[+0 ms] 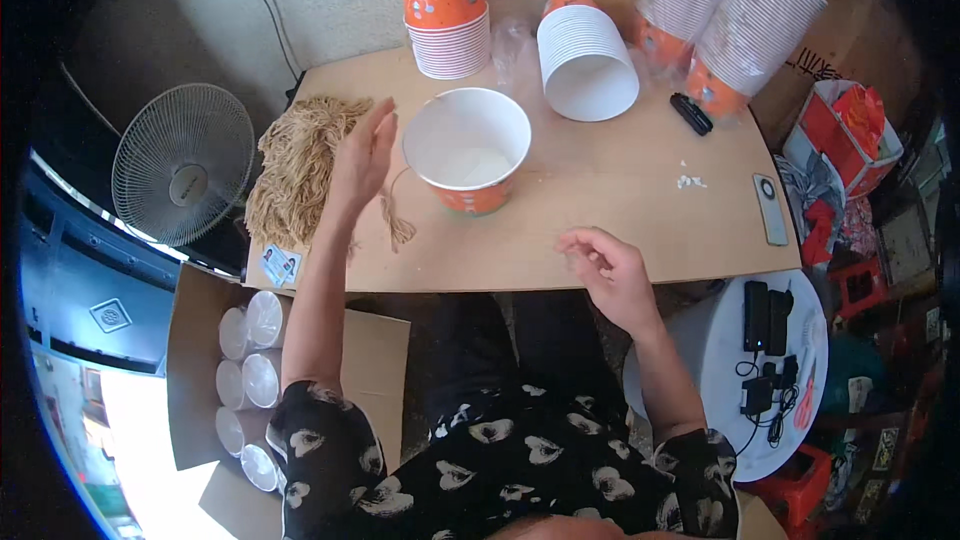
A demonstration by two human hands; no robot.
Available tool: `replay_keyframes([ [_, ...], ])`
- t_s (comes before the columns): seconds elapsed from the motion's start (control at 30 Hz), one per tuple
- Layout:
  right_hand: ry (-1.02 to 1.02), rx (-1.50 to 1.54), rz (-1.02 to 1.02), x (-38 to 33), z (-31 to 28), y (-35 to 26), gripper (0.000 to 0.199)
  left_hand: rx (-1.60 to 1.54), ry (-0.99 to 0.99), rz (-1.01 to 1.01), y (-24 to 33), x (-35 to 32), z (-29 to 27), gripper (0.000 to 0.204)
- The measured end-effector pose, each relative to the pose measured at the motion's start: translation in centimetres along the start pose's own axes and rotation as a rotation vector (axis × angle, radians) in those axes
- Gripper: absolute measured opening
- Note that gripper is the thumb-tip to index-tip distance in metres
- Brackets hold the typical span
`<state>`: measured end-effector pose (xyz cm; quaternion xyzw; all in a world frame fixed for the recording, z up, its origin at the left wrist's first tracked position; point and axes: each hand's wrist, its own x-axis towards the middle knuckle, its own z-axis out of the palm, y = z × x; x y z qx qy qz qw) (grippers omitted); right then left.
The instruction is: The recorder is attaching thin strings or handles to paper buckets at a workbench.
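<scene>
A white-lined paper bucket (475, 195) with an orange outside stands upright on the table, its mouth facing up. My left hand (366, 158) is just left of it, apart from its rim, with fingers stretched out and nothing visible in them. A heap of beige cords (300, 165) lies beside and partly behind that hand. A small strand of the same cord (397, 224) lies between my left wrist and the bucket. My right hand (612, 275) hovers at the table's front edge, fingers loosely curled and apart, with nothing visible in it.
Stacked paper buckets (450, 48), a tipped stack (590, 85) and bagged stacks (745, 35) line the back. A black stapler (691, 114), white scraps (690, 182) and a phone-like slab (770, 208) lie right. A fan (185, 165) and a box of clear cups (192, 380) stand left.
</scene>
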<state>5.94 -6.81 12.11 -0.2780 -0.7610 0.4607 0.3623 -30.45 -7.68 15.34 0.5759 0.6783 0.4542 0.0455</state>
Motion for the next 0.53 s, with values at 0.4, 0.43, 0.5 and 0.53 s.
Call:
replay_keyframes([
  [0.4, 0.182, -0.521, -0.391, 10.2, 4.1, 2.9, 0.051, -0.645, -0.406, -0.263, -3.1, -0.4, 2.4, 0.063],
  [0.43, 0.174, -0.417, -0.337, 10.9, 2.9, 3.8, 0.05, -0.663, -0.415, -0.216, -2.3, -1.1, 2.2, 0.063],
  [0.5, 0.128, -0.341, -0.314, 12.2, 1.3, 4.5, 0.047, -0.721, -0.451, -0.19, -2.9, -2.3, 2.9, 0.067],
  [0.53, 0.088, -0.4, -0.284, 12.7, 1.3, 4.8, 0.049, -0.735, -0.433, -0.212, -3.7, -3.2, 2.8, 0.067],
])
